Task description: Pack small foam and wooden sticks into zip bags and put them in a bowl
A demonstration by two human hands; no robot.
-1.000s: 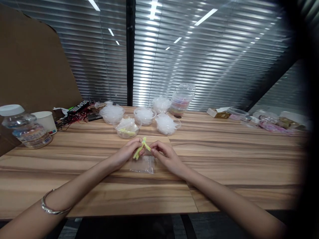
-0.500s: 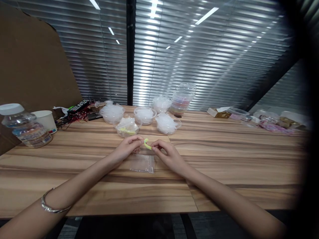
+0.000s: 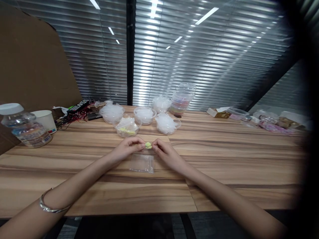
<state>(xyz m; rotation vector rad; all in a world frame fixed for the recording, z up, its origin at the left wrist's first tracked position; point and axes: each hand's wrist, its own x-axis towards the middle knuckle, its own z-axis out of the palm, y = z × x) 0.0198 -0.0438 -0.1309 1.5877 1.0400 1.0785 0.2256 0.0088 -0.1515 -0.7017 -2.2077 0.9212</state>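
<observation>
A small yellow-green piece is pinched between both hands, bunched into a compact shape. My left hand grips its left side between thumb and fingers. On its right side, the fingertips of my right hand are closed on it. Flat on the table just below the hands lies a clear plastic bag. Behind my left hand stands a clear bowl with white and yellow-green material in it.
Several clear bowls of white strips, one of them here, stand at the back of the wooden table. A clear jar and white cup are at the left, near a cable pile. An open box sits back right.
The yellow-green piece was a curved strip between the hands and is now folded into a small bundle. My fingertips have come slightly closer together.
</observation>
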